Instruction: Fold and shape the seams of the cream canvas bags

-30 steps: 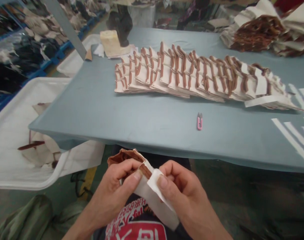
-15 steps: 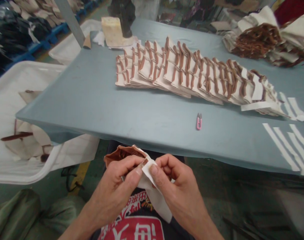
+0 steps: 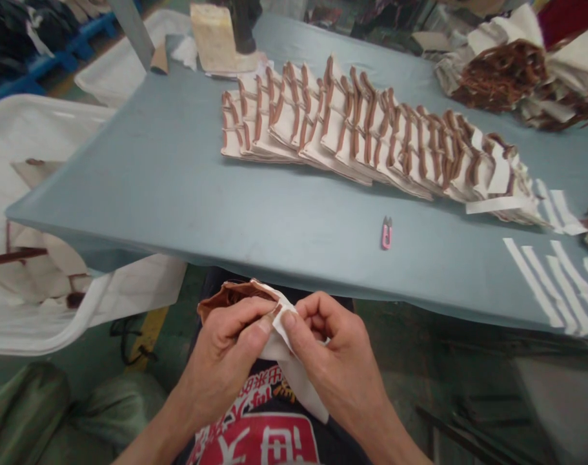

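Left hand [image 3: 221, 352] and right hand [image 3: 335, 352] closed, pinching white canvas piece [image 3: 296, 374] with brown lining [image 3: 233, 300], below near edge of desk [image 3: 177, 174]

Past the left hand [image 3: 221, 361] and right hand [image 3: 337, 355], a blue-grey table [image 3: 187, 194] gives passage forward; pink thread snips [image 3: 386, 233] sit midway; stacked canvas pieces [image 3: 352, 129] block beyond.

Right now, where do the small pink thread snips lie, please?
In the head view, the pink thread snips lie on the blue-grey table, just in front of the long row of canvas pieces, with white strips to their right.
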A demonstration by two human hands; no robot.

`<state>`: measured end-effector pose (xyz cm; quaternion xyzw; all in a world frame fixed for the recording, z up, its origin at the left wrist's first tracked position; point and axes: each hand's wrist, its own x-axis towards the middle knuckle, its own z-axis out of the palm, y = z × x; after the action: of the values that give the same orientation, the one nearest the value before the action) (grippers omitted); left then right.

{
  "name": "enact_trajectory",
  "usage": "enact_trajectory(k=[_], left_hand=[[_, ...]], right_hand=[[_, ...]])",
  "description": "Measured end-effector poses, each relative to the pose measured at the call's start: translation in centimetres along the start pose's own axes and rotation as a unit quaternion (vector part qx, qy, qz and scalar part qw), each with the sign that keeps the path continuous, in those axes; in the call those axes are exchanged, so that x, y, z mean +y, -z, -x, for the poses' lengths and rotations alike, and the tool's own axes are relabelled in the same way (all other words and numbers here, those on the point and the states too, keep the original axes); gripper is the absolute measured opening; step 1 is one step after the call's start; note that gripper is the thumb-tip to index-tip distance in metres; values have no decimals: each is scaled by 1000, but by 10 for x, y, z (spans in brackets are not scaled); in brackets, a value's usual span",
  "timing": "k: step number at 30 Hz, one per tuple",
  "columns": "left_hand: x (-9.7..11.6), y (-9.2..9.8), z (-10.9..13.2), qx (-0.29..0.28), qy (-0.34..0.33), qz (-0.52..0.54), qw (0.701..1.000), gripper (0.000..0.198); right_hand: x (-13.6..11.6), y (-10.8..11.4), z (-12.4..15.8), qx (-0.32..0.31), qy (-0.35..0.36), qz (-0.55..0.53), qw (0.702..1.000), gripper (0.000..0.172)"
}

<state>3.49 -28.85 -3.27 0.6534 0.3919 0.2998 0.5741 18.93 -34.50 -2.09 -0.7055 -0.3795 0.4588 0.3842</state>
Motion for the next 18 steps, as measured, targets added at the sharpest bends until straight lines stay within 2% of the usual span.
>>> enact_trajectory(k=[5,9,13,18], left_hand=[[-6,-4,0,31,-8,14,999,28],[-10,-5,0,34,-11,28,999,29],[-12,-6,-3,42,-18,1,999,21],[-12,-8,-6,58,-106,-86,989,22]], right_hand=[[1,-2,-4,11,6,15,1000,28],[4,-4,-5,14,7,15,1000,28],[4,-5,-3,19,9,27,999,29],[4,-4,-2,16,20,21,999,28]])
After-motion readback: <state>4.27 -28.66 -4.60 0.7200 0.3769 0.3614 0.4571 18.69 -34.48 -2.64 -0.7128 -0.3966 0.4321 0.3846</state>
